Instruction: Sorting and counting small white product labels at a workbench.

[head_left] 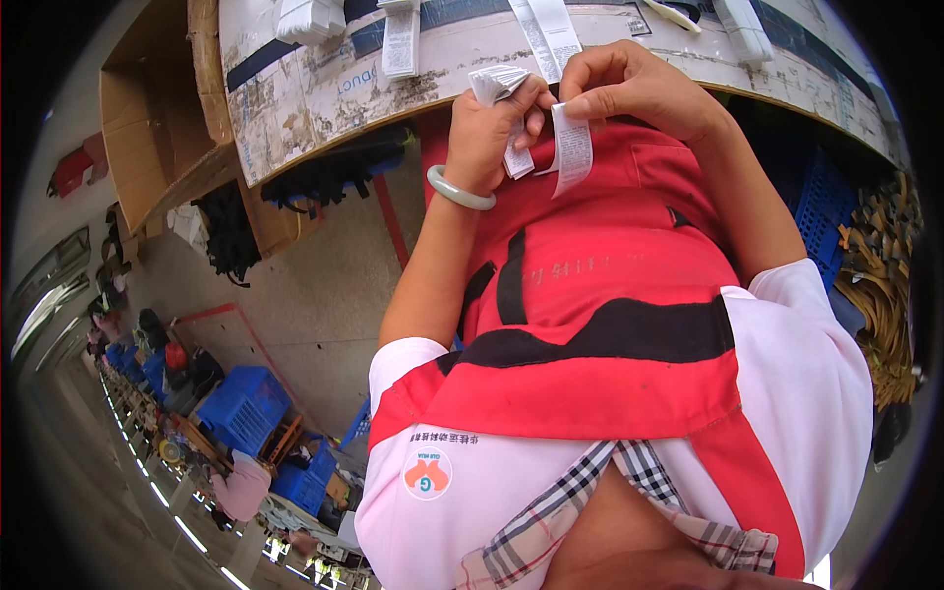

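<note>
My left hand (479,143), with a pale bangle (460,189) at the wrist, is closed around a folded stack of white printed labels (497,83). The stack's lower end sticks out below the fingers. Close beside it, my right hand (644,93) pinches the top of a single white printed label (573,155) between thumb and fingers. That label hangs down, slightly curled, in front of my red apron (610,256). Both hands are at the near edge of the worktable (324,103).
On the table lie several more label bundles (400,44) and a small pale-handled tool (674,14). An open cardboard box (162,128) stands at the left. Blue crates (244,405) are on the floor behind. At the right are another blue crate (824,202) and a heap of brownish straps (880,285).
</note>
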